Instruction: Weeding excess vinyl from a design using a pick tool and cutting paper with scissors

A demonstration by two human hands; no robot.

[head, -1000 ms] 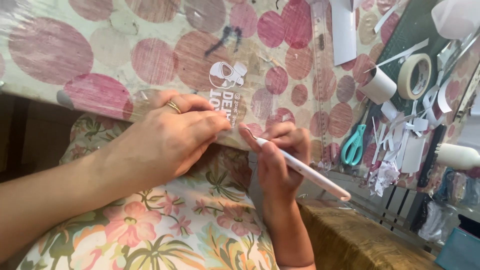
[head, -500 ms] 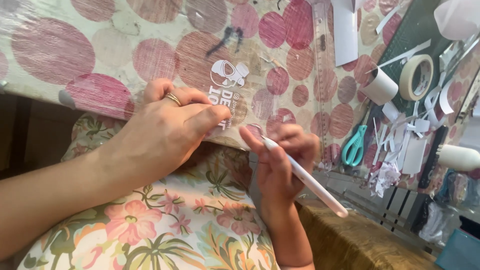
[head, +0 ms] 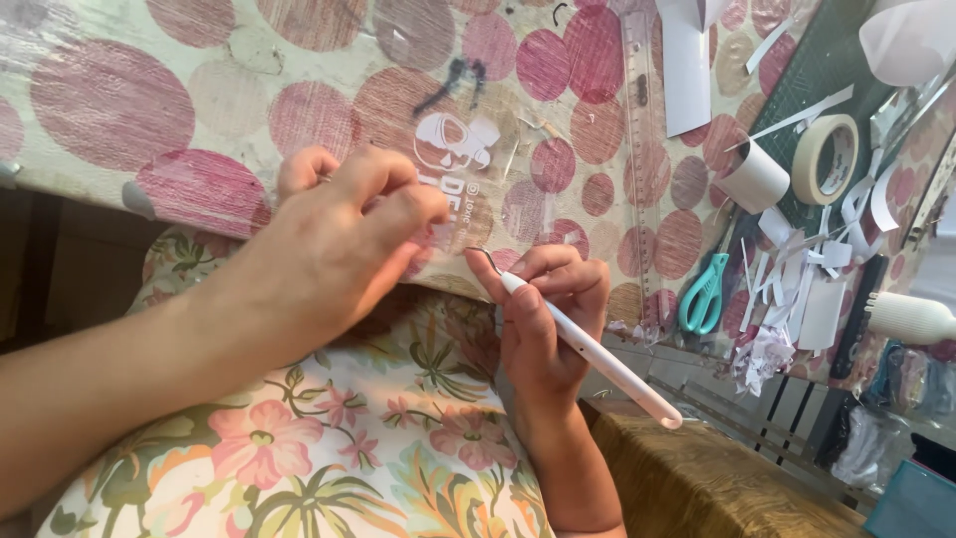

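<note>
1. Broadly, the bench (head: 149,110) filled the upper part of the head view, covered by a glossy cloth printed with pink and red circles, its near edge running just above the person's lap.
2. Below that edge lay a floral fabric (head: 329,448) in pink, green and cream, spread across the lap under both forearms.
3. Next, the left hand (head: 339,244) sat at the bench's edge, curled nearly closed, thumb and fingertips pinched together on the rim of a clear sheet with a white cut-out design (head: 453,149); what exactly sat between the fingertips could not be told.
4. Just beside it, the right hand (head: 543,314) was closed around a white pen-shaped weeding tool (head: 588,354), held like a pencil, with its thin hooked metal tip pointing up toward the left fingertips and its rounded end slanting down to the right.
5. A long clear ruler (head: 642,149) lay on the cloth to the right of the design, running away from the person.
6. Farther right, a roll of cream masking tape (head: 825,159) rested on a dark green cutting mat (head: 827,75).
7. Teal-handled scissors (head: 703,294) lay near the bench's edge, beside a heap of white paper scraps (head: 787,299).
</note>
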